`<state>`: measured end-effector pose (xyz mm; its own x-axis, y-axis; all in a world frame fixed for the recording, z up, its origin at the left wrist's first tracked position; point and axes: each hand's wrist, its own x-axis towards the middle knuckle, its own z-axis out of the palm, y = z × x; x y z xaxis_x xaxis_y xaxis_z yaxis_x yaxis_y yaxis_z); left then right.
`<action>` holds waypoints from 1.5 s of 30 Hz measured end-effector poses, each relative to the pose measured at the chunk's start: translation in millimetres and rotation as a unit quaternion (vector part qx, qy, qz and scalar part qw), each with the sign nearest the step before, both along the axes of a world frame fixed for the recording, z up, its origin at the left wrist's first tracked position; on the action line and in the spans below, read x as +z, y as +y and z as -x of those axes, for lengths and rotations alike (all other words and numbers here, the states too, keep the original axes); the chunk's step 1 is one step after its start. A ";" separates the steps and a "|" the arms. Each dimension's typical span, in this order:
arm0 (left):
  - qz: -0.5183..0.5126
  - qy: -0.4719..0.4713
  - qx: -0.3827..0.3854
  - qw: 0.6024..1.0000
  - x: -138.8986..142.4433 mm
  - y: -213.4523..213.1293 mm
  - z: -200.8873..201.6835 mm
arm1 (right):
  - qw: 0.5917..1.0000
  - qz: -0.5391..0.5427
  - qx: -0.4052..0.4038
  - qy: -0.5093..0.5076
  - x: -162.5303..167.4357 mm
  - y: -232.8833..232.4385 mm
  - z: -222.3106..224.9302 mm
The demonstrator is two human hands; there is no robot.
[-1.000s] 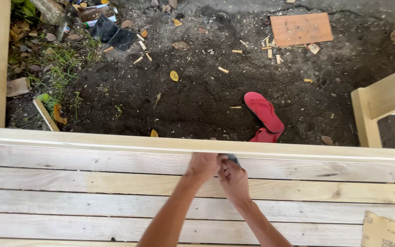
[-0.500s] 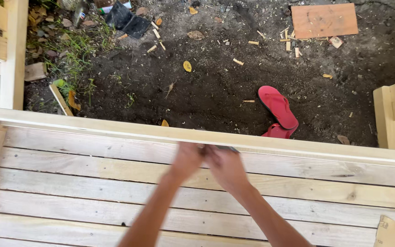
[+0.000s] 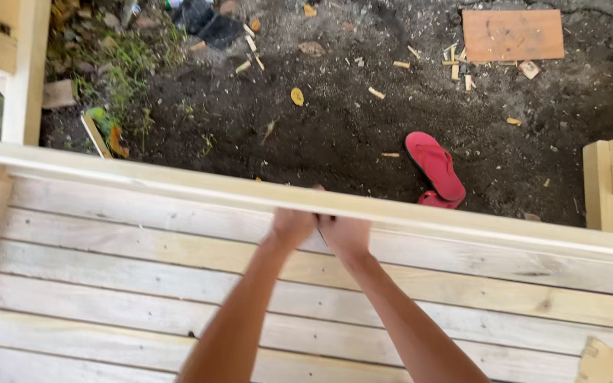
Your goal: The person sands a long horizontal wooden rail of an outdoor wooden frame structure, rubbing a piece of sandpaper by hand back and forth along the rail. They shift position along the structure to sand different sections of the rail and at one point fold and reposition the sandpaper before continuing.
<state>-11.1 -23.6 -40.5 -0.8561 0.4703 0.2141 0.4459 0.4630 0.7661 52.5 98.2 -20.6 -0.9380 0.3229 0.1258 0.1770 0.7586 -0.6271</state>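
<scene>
My left hand (image 3: 291, 227) and my right hand (image 3: 346, 235) are pressed together against the lower edge of a pale wooden top rail (image 3: 143, 181). The rail runs across a slatted wooden panel (image 3: 108, 284). On both hands the fingers are curled, and their tips are hidden behind the rail. A thin dark sliver shows between the hands; I cannot tell what it is. Both forearms reach up from the bottom of the view over the slats.
Beyond the rail lies dark soil with wood chips, a pair of red flip-flops (image 3: 433, 164) and an orange board (image 3: 512, 34). Pale wooden frames stand at the left (image 3: 19, 78) and right (image 3: 608, 181). A cardboard scrap (image 3: 608, 363) lies at the bottom right.
My hands have moved up from the slats to the rail's lower edge and now press together there. The view has shifted a little to the left.
</scene>
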 end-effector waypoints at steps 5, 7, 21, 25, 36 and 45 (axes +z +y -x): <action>0.038 -0.079 0.115 0.989 38.6 -23.0 32.5 | 0.991 0.001 0.129 -0.045 21.7 4.7 74.7; 0.041 -0.054 0.145 0.987 53.1 -26.7 25.9 | 0.990 -0.007 0.124 -0.067 31.8 8.5 72.1; 0.018 -0.023 0.029 0.999 33.0 15.8 -43.5 | 0.988 0.145 0.011 -0.041 33.7 22.3 -66.2; 0.052 0.009 0.036 0.998 11.9 4.7 -26.3 | 0.999 0.035 0.009 -0.033 24.2 5.9 -39.1; 0.018 -0.135 0.157 0.978 78.5 -87.0 2.6 | 0.992 0.043 0.121 0.009 69.6 -19.5 3.4; 0.051 -0.017 0.147 0.988 78.7 1.6 -64.1 | 0.928 0.242 0.063 -0.276 47.5 66.0 -56.2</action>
<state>52.9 -22.0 38.2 -0.9648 0.2182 0.1466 0.2552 0.6442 0.7210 108.7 164.2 26.9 -0.8505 0.0996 -0.5165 0.5017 0.4486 -0.7396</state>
